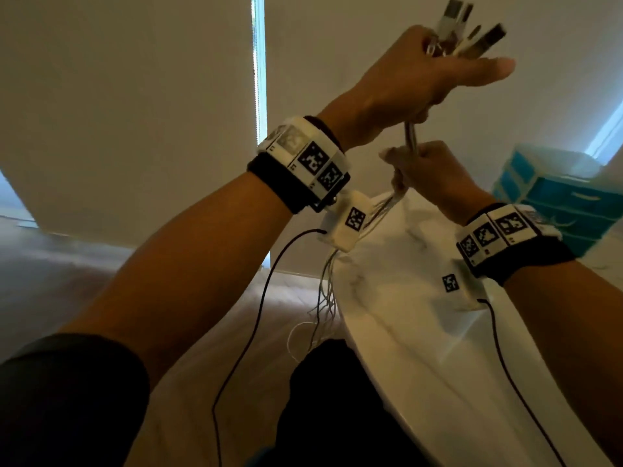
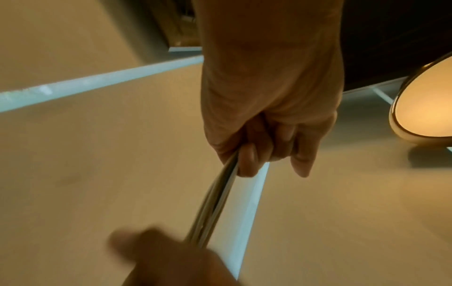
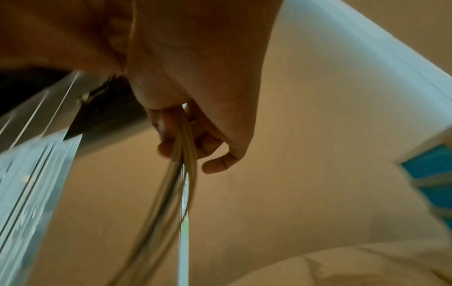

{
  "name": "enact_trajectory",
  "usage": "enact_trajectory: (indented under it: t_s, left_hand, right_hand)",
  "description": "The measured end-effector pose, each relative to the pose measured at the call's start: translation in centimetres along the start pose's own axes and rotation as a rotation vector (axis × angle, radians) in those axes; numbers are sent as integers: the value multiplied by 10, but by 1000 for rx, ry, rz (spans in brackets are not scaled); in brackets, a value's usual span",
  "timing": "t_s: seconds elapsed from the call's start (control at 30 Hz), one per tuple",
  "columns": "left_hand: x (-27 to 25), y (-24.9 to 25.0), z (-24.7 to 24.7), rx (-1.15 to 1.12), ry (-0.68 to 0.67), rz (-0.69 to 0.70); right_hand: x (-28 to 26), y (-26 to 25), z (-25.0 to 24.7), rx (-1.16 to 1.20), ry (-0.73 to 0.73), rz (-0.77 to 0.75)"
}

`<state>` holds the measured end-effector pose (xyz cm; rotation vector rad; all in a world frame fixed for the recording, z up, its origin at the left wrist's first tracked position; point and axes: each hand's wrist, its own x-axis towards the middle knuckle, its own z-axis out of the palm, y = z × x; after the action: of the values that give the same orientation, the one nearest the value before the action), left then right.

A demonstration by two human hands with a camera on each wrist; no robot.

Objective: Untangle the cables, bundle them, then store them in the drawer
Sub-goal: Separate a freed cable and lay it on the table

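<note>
Several pale cables (image 1: 412, 138) run as one taut bunch between my two raised hands. My left hand (image 1: 421, 82) grips the bunch near its plug ends (image 1: 472, 35), which stick up above the fist, thumb stretched out. Just below, my right hand (image 1: 424, 173) is curled round the same bunch. The loose ends (image 1: 325, 298) hang down past the table edge toward the floor. In the left wrist view the cables (image 2: 217, 199) leave my left hand (image 2: 266, 139) down toward the blurred right hand (image 2: 171, 263). The right wrist view shows my right hand (image 3: 195, 139) with fingers wrapped round the cables (image 3: 176, 185).
A white marble-look table (image 1: 421, 332) lies under my right arm. A blue drawer unit (image 1: 553, 197) stands on its far right side. Thin black wires from the wrist cameras hang below both arms. Wooden floor and pale wall blinds fill the left.
</note>
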<state>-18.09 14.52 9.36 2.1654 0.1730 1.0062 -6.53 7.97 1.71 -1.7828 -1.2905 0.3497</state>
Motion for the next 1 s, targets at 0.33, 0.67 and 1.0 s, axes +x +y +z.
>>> enact_trajectory:
  t_s: [0.33,0.67,1.0]
  left_hand:
    - [29,-75,-51,703,287,-175]
    - [17,-53,12,555,-32,-284]
    - [-43,-40,49,390,-108,-397]
  right_hand:
    - [-5,47,-35,-115,-172,22]
    - [-46,87,-107,-13,64,237]
    - [-82,135,-135,-355,125,382]
